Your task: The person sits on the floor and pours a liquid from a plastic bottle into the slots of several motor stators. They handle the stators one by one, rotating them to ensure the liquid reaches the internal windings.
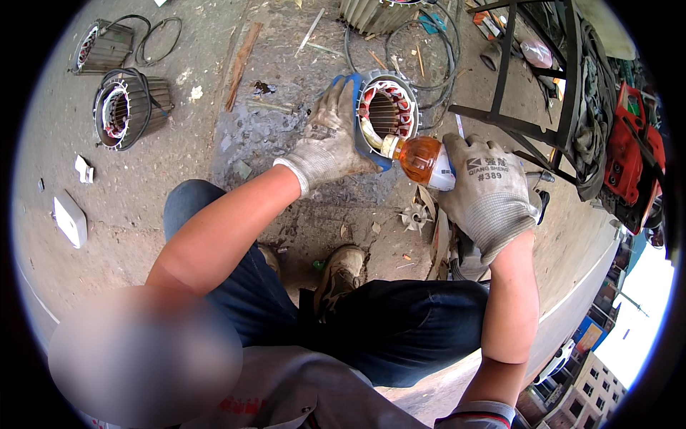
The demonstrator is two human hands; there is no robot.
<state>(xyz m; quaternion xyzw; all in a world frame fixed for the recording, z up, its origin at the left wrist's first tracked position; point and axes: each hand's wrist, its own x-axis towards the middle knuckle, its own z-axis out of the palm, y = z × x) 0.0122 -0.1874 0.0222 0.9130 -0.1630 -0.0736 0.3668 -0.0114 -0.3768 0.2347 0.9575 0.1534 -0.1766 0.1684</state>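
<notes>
Grey ground (pixel 150 171) is spreading beneath a round motor shell (pixel 389 107); the left hand (pixel 331 136) is clasping its left side, while the right hand's (pixel 486 175) grip is grasping an amber-filled bottle (pixel 423 159), its pale neck (pixel 390 146) overlapping the lower rim.

From here I can read dark printing on the back of the gloved right hand (pixel 487 187): an emblem, characters, letters and a number; red lettering (pixel 243 406) on the grey shirt (pixel 321 379) is too small to read
</notes>
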